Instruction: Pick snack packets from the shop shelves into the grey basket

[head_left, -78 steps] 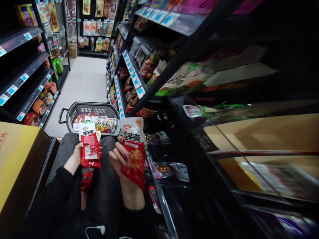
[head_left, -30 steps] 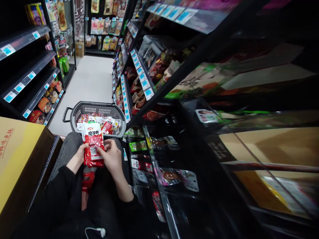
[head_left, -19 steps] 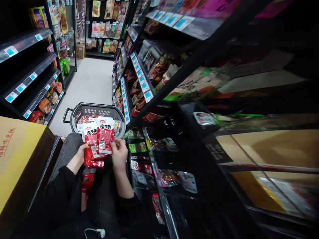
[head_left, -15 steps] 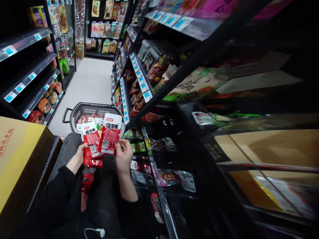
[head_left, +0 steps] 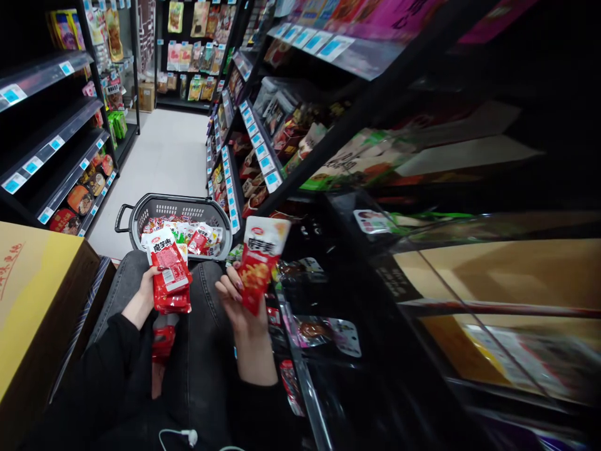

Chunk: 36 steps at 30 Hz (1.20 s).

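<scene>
My left hand (head_left: 144,294) is closed round the edge of a small stack of red and white snack packets (head_left: 169,266), held above my lap with the printed backs facing up. In my right hand (head_left: 239,304) a single red and white snack packet (head_left: 261,257) is gripped near its lower left side, its picture front showing. That hand is over by the right-hand shelf, apart from the left. Just beyond my knees stands a grey shopping basket (head_left: 188,203), with several snack packets (head_left: 201,237) inside.
Low on the right, a shelf (head_left: 305,376) with a clear front strip holds scattered packets. Stocked shelves with price labels line the right; a black shelving unit (head_left: 51,150) stands left. A yellow-topped cardboard box (head_left: 35,282) is close on my left. Pale floor (head_left: 162,147) runs ahead.
My right hand has moved right, away from the stack, carrying one snack packet and turning its front into view. The left hand still holds the stack, and more of the basket's contents shows.
</scene>
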Motion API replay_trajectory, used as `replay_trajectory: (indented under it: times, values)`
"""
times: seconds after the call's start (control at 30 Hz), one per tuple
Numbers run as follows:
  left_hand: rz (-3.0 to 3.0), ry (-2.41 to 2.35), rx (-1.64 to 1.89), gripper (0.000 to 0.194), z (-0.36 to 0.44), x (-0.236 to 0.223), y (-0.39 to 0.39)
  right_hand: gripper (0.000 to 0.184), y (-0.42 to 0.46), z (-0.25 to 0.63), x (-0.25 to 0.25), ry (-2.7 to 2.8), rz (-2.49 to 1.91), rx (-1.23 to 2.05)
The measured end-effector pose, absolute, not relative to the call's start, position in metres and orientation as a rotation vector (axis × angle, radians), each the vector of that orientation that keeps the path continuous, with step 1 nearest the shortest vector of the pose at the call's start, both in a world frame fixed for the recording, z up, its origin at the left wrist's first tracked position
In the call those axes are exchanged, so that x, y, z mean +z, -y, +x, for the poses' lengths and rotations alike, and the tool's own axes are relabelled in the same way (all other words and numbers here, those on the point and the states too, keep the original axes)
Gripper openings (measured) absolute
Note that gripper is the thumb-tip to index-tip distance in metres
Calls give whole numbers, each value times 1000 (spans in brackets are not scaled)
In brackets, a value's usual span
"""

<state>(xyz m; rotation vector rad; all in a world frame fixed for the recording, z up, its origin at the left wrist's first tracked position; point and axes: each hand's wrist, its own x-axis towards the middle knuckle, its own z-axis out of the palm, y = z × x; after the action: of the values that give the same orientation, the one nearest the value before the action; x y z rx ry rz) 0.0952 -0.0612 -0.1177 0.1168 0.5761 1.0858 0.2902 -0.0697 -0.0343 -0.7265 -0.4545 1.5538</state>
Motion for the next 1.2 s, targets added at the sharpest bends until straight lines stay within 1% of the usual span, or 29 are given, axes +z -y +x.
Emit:
replay_trajectory:
  times: [0.13,0.2,0.27,0.33,0.4,0.5,0.6,0.63,0.73,0.83,0.9,0.97,1.07,1.13,1.2]
  values:
    - [134,-570,1106,59,95,-108,61,35,52,306,-74,637,-1292,1115]
    - [137,-553,1125,59,95,-105,61,34,38,308,-92,778,-1446,1041]
    - [129,-537,1126,59,95,-104,60,29,16,302,-101,939,-1586,972]
    - [118,-538,1128,58,95,-106,60,25,-14,291,-102,1090,-1724,909]
    - [108,-555,1155,55,95,-109,59,24,-45,280,-98,1177,-1803,915]
    - [106,-571,1167,52,92,-114,58,22,-71,273,-89,1221,-1805,951]
    - [103,-592,1129,50,90,-118,58,17,-54,271,-75,1319,-1671,1022]
    - [95,-609,1128,49,91,-118,58,18,-40,270,-69,1385,-1571,1066]
    - [48,-703,1154,41,95,-118,58,31,7,258,-51,1614,-1332,1127]
    - [21,-779,1149,32,102,-116,58,38,37,244,-43,1691,-1420,1053]
    - [16,-794,1136,29,105,-114,59,35,44,240,-45,1640,-1450,1083]
    - [-5,-807,1126,27,106,-112,59,29,44,241,-51,1566,-1430,1145]
    - [-33,-788,1094,32,105,-109,60,26,40,248,-62,1461,-1447,1075]
    - [-28,-765,1066,40,105,-108,61,27,38,254,-67,1353,-1467,998]
    - [-24,-779,1050,45,104,-107,61,30,37,260,-68,1198,-1445,990]
